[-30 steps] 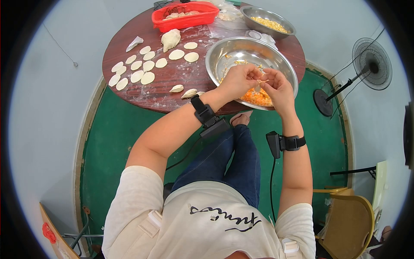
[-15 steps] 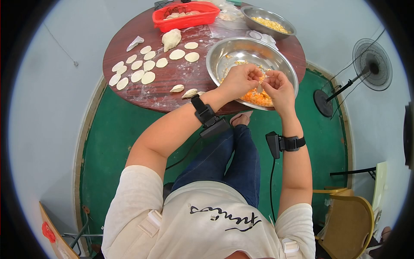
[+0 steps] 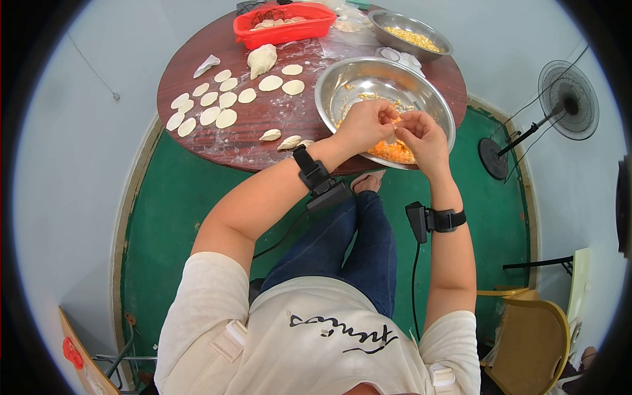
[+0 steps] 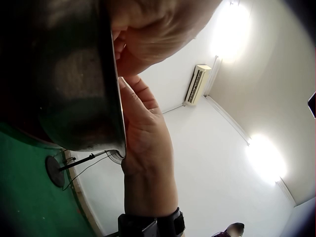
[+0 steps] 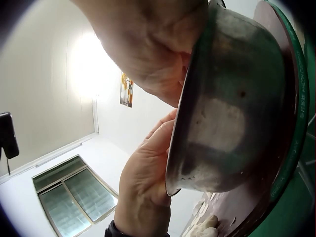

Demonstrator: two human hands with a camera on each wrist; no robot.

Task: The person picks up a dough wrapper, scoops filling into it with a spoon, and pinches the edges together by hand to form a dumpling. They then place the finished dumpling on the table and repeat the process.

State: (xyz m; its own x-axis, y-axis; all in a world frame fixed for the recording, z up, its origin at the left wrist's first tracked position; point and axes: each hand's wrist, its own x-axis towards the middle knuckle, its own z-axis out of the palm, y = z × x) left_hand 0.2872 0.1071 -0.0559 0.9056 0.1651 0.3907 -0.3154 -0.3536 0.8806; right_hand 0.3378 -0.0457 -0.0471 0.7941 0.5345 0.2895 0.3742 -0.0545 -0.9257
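Note:
Over the near side of the large steel bowl [image 3: 324, 99], my left hand [image 3: 361, 126] and right hand [image 3: 426, 139] meet, pinching a small pale piece of dough [image 3: 392, 139] between thumbs and fingers. Their grip partly covers the dough. Orange filling [image 3: 394, 151] lies in the bowl just beneath. In the left wrist view, the bowl's outer wall [image 4: 81, 89] hides the fingertips of my left hand [image 4: 165, 32] and part of my right hand [image 4: 148, 148]. Likewise, the bowl [image 5: 222, 113] blocks the fingertips in the right wrist view.
Flat dough rounds [image 3: 226, 118] and a dough lump [image 3: 262, 60] lie on the round table [image 3: 263, 112]. Folded dough pieces [image 3: 288, 142] rest near its front edge. Behind are a red basket [image 3: 322, 26] and a second bowl [image 3: 442, 47]; a fan [image 3: 566, 99] stands right.
The fingertips of my right hand have shifted slightly left, closer to those of my left hand. Both hands stay over the bowl, and the dough between them has changed position a little.

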